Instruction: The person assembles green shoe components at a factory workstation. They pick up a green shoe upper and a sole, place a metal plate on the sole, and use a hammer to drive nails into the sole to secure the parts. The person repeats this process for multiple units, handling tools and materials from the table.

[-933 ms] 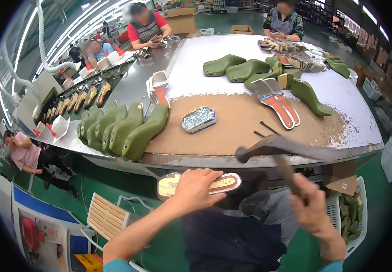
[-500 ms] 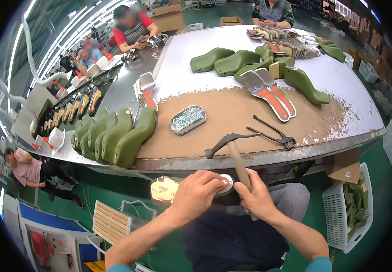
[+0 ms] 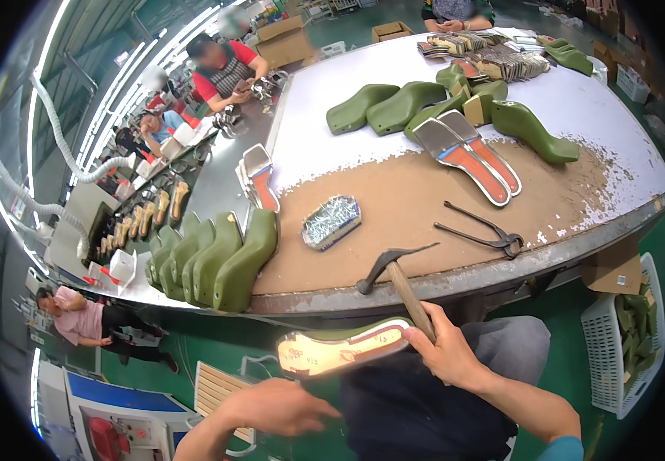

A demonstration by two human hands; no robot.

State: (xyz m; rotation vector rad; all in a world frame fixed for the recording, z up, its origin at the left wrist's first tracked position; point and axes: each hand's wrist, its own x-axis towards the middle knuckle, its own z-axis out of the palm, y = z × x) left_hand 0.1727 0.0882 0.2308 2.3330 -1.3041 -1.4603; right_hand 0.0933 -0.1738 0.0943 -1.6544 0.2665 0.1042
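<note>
In my right hand (image 3: 447, 349) is a hammer (image 3: 409, 300), its wooden handle gripped and its dark metal head raised toward the table edge. A green shoe last (image 3: 344, 349) lies sole up over my lap, with a cream insole on its underside and a pale rim around the right end. My right thumb is at that end of the last, apparently touching it. Below and left of the last, my left hand (image 3: 282, 407) is blurred by motion; its fingers reach out to the right and nothing shows in them.
On the table (image 3: 378, 184) are a nail box (image 3: 332, 223), pincers (image 3: 482, 230), several green lasts (image 3: 244, 261) and orange-and-grey insoles (image 3: 474, 157). A white basket (image 3: 597, 361) of green pieces stands right. A slatted wooden seat (image 3: 221, 396) is at lower left. Other people sit beyond.
My left hand has left the right end of the last and dropped down and left. The last's underside now shows fully. My right hand still holds the hammer; the whole view has shifted slightly.
</note>
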